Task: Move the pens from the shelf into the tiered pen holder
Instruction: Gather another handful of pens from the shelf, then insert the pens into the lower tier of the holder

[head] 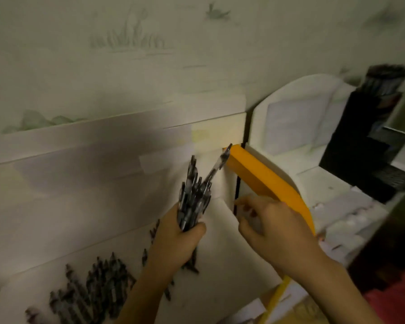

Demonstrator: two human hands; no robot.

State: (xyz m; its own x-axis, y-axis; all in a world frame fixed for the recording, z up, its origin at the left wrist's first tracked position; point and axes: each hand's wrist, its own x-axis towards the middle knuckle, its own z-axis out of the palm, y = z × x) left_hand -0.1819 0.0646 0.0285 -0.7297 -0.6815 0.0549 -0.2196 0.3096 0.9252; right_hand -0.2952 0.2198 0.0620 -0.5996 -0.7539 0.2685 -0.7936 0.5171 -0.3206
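Note:
My left hand (181, 239) grips an upright bundle of black pens (193, 197), one pen sticking out higher toward the upper right. More black pens (96, 286) lie scattered on the white shelf (220, 265) at the lower left. My right hand (274, 232) hovers just right of the bundle, fingers curled and apart, holding nothing I can make out. The black tiered pen holder (365, 146) stands at the far right on a white unit, with several dark pens (384, 78) in its top tier. The view is dim and blurred.
An orange curved panel (267, 181) runs between the shelf and the white unit (297, 120) on the right. A pale wall (150, 43) with faint drawings rises behind. Small white items (346, 218) lie below the holder.

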